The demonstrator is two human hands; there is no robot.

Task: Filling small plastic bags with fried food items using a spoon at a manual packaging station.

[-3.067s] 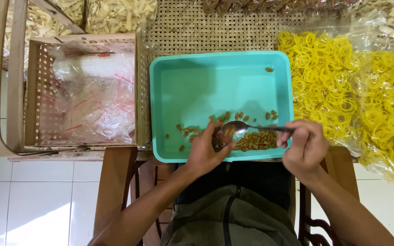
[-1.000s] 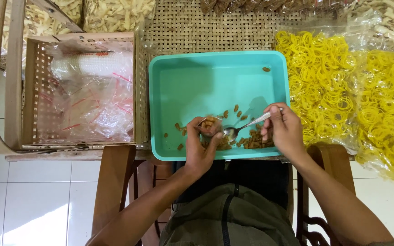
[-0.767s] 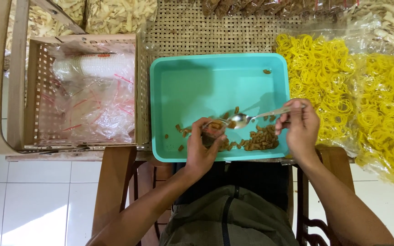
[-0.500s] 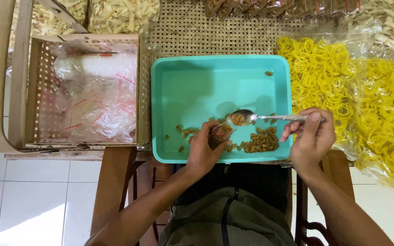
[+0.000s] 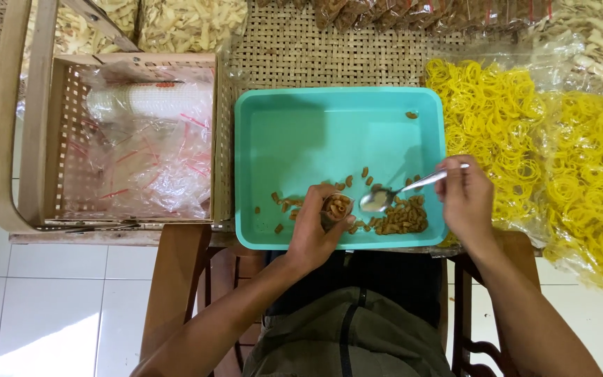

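Left hand (image 5: 315, 230) wrapped around a small clear container (image 5: 336, 208) heaped with brown snack pieces, fingers closed about its sides, mouth tipped up toward the lens. Right hand (image 5: 463, 202) pinching the handle end of a metal spoon (image 5: 400, 191) between thumb and fingers, bowl angled down and left, ending just beside the container rim and over the near edge of the loose pile (image 5: 402, 218). Half a second back, spoon held higher and nearly level with a brown load in the bowl; now lowered toward the pile and the bowl showing pale, seemingly emptied, though glare makes that hard to confirm. Right hand shifted inward and up from the tray's right rim; left hand and container barely moved. Container small, cylindrical, possibly a plastic cup or bag, contents the same ridged, tan-brown curls as the pile. All of it inside the near right part of a turquoise rectangular tray (image 5: 294, 132), scattered pieces trailing left along the bottom, one lone piece near the far right corner. Tray resting on a woven mat (image 5: 294, 56). Left of it, a wicker basket (image 5: 57, 139) with clear bags and a sleeve of stacked cups. Right of it, bags of yellow ring crackers (image 5: 567, 153).
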